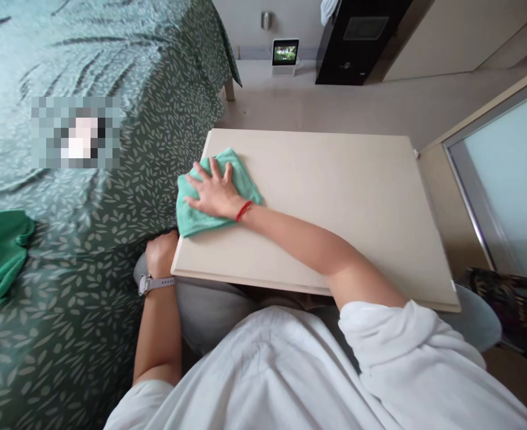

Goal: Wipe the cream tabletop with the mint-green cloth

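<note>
My right hand, a red bracelet at its wrist, presses flat with spread fingers on a light green cloth. The cloth lies at the left end of a small cream table, its left part reaching the table's edge. Beside the table's near left corner, my left hand is curled closed over my knee. Its fingertips are hidden, so whether anything is in it cannot be seen. A watch with a grey strap is on that wrist.
A bed with a leaf-patterned green sheet stands along the left, bearing a darker green cloth and a blurred-out item. Beyond the table are a small screen device and a black cabinet. A frosted panel stands right.
</note>
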The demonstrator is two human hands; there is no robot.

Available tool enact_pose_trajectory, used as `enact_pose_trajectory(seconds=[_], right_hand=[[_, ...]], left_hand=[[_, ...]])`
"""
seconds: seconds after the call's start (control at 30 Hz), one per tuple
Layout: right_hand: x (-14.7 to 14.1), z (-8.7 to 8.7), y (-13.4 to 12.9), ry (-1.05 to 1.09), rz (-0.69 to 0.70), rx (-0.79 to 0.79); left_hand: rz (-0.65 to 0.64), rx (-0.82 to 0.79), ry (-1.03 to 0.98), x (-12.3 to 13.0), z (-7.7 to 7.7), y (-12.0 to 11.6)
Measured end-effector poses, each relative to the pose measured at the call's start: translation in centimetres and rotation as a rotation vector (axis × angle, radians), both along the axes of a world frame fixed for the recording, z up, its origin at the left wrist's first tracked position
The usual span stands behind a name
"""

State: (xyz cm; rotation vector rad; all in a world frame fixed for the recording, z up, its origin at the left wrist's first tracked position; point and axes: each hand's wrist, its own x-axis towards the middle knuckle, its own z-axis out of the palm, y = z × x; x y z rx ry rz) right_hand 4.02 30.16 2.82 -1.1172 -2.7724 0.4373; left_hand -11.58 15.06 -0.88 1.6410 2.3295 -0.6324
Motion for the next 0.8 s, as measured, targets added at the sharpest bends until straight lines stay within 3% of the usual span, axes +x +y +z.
enact_pose_trajectory(seconds=[0.13, 0.27, 0.43, 0.53, 0.67, 0.8], right_hand=[[4.8, -1.2, 7.3, 0.004, -0.197, 0.010], [15.5, -2.1, 11.3, -0.024, -0.420, 0.038], [30.0, -1.1, 9.6, -0.144, -0.793, 0.009], [35.9, -0.6, 6.7, -0.138, -0.970, -0.031], [38.4, -0.8, 3.2, -0.064, -1.132, -0.093], [35.8, -1.3, 1.8, -0.196, -1.148, -0.044]], left_hand=[[0.004, -0.088, 0.027, 0.4, 0.5, 0.4], [0.019, -0.094, 0.038, 0.5, 0.7, 0.2], [-0.006, -0.068, 0.032, 0.5, 0.7, 0.0], [-0.006, -0.065, 0.061, 0.6, 0.6, 0.0], [-0.010, -0.059, 0.089, 0.6, 0.4, 0.1], [-0.028, -0.057, 0.085, 0.5, 0.2, 0.0]])
